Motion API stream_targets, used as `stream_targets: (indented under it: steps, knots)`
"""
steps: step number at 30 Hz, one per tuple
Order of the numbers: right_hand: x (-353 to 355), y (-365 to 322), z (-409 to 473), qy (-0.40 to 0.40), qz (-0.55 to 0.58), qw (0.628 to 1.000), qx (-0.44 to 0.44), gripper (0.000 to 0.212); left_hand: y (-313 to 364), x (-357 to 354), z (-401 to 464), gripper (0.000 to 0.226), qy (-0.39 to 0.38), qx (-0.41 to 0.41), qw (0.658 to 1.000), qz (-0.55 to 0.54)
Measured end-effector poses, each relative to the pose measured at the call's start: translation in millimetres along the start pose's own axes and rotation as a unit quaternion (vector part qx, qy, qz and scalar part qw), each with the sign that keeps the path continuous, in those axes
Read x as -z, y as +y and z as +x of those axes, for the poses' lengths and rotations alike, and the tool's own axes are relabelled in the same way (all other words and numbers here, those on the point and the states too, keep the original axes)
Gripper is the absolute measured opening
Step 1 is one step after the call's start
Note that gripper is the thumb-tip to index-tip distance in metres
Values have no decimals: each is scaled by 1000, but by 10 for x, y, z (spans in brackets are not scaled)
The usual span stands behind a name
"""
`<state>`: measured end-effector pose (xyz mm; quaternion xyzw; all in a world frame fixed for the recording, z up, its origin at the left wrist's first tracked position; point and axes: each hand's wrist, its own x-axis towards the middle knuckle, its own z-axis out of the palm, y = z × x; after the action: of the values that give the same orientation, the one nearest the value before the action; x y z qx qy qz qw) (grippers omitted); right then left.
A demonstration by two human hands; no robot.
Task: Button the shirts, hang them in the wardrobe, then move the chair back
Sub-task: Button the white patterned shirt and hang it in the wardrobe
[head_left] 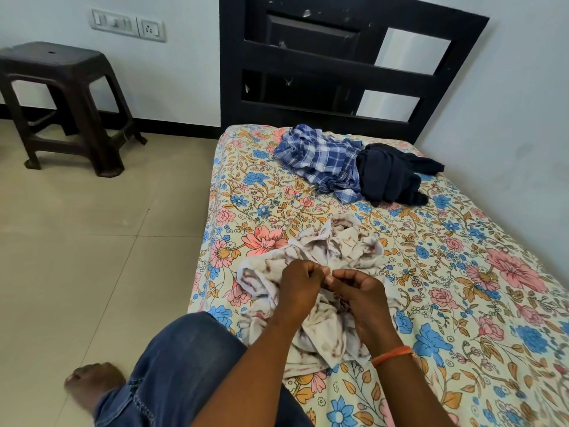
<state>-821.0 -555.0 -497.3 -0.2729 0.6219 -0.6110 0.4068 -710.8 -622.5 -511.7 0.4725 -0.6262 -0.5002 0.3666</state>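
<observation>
Both hands, left hand (pixel 297 280) and right hand (pixel 358 292), pinching the white shirt (pixel 323 322) placket on the bed (pixel 462 272). Risk: button slipping out, grip being fingertip-thin on crumpled cloth.

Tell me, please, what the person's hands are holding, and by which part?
Both the left hand and the right hand pinch the white patterned shirt along its front opening, fingertips meeting there.
</observation>
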Motion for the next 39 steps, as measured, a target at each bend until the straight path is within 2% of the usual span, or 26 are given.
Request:
stream_targets:
  steps: [6,10,16,22,24,27,29,31,34,37,39]
  knots:
    - [-10,30,17,7,-44,999,15,7,10,-22,29,36,-4,-29,995,93]
    - [-13,31,44,20,-8,1000,-12,7,12,-32,62,40,-20,-34,989,140]
    - [-23,34,35,22,1,1000,0,14,-25,-56,41,45,-4,-33,989,143]
    - [30,43,101,13,38,998,-52,20,16,11,29,27,-45,6,997,62]
    - [80,66,124,19,16,998,-60,21,-4,7,22,29,-60,9,997,53]
    - [85,25,124,75,-34,995,-51,13,-1,-25,-38,40,-72,-25,987,144]
    - [55,-75,195,160,-88,983,8,7,-29,-45,-73,47,-66,-68,973,210]
    - [12,-213,342,213,-175,958,75,16,-48,-44,-102,47,-77,-103,955,266]
    - [-18,-451,619,201,-301,923,130,45,-38,7,-126,34,-104,-114,937,312]
    - [4,-661,907,164,-306,924,158,34,4,23,-157,29,-134,-106,926,336]
    - [-11,-704,1065,135,-304,935,119,37,28,29,-162,35,-145,-100,924,339]
